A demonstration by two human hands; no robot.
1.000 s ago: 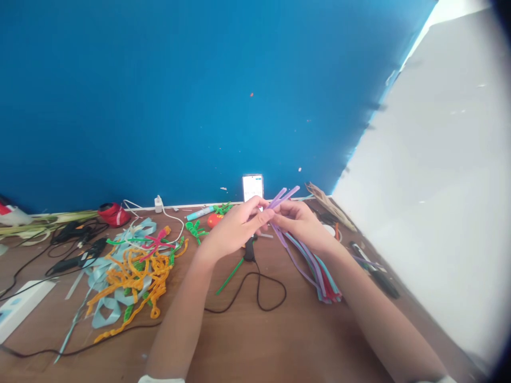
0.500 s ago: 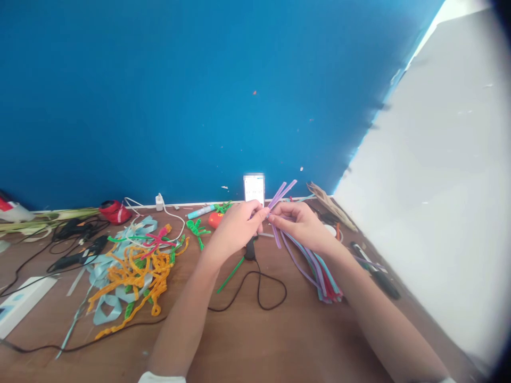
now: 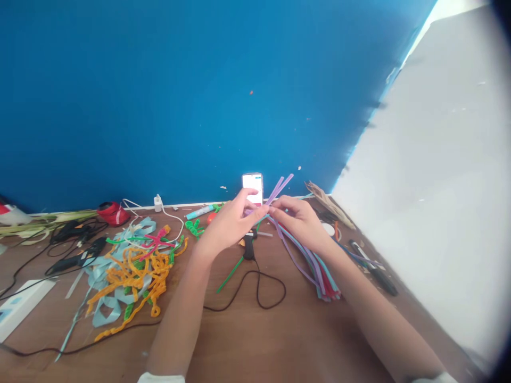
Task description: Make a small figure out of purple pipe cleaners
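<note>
Purple pipe cleaners [image 3: 278, 190] are pinched between my two hands, their free ends pointing up and to the right. My left hand [image 3: 240, 214] has its thumb at the crossing point, with the index finger lifted in front of the phone [image 3: 253, 184]. Close beside it, my right hand [image 3: 298, 221] is closed on the purple stems, fingertips nearly meeting the left thumb. Below the right hand, a bundle of purple, teal and red pipe cleaners [image 3: 325, 284] fans out over the table. Where the stems cross is partly hidden by the fingers.
At left lies a tangle of orange pipe cleaners [image 3: 154, 274] over light blue ribbon [image 3: 106, 308]. A black glue gun [image 3: 249, 247] with a green stick and a looping cable lies mid-table. A power strip [image 3: 24, 306] is at far left, a dark marker [image 3: 379, 276] at right.
My left index finger has lifted away from the other fingers, uncovering more of the phone and glue gun. The purple stems stay held between both hands, their tips slightly higher.
</note>
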